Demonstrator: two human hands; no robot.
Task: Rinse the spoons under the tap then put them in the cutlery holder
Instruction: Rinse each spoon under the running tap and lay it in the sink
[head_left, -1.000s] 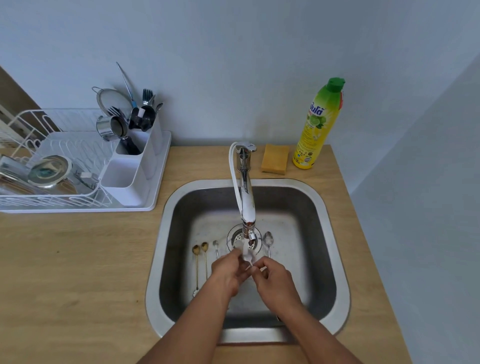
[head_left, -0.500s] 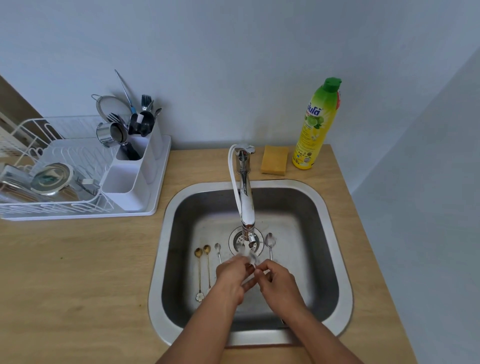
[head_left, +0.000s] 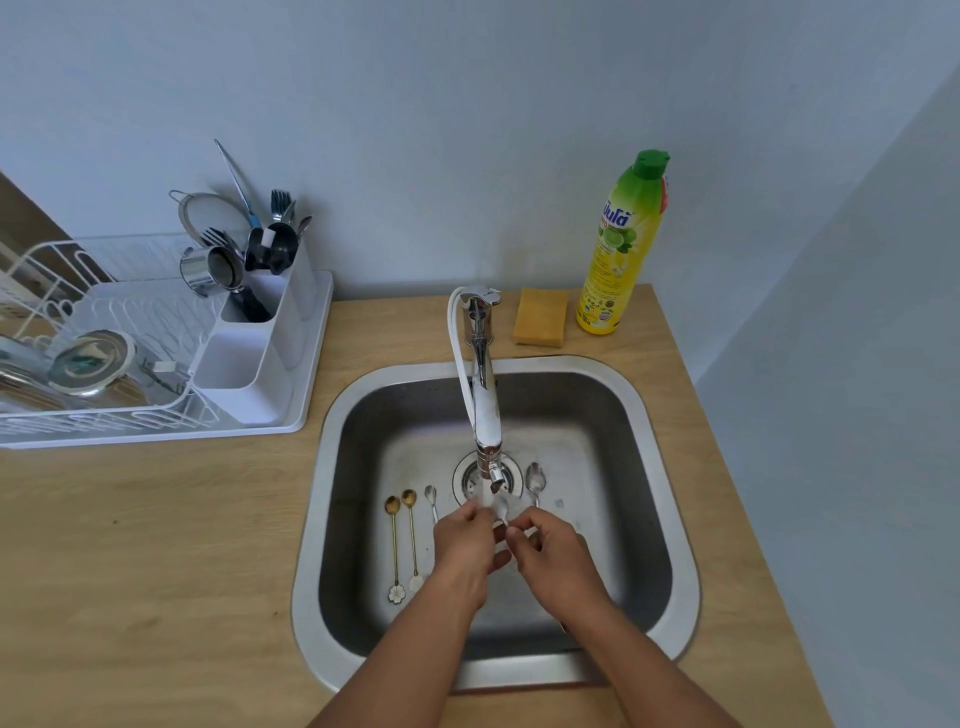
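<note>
Rinsing one spoon under the tap, I am pinching it between both hands: my left hand is curled around its near part and my right hand is closing fingertips on it, though the water is blurring its exact outline. I am judging it light, stiff and slippery when wet, so the handle is the place to grip. Four more spoons are lying on the sink floor, long axes running toward me, bowls pointing away. The cutlery holder is standing well apart on the left.
</note>
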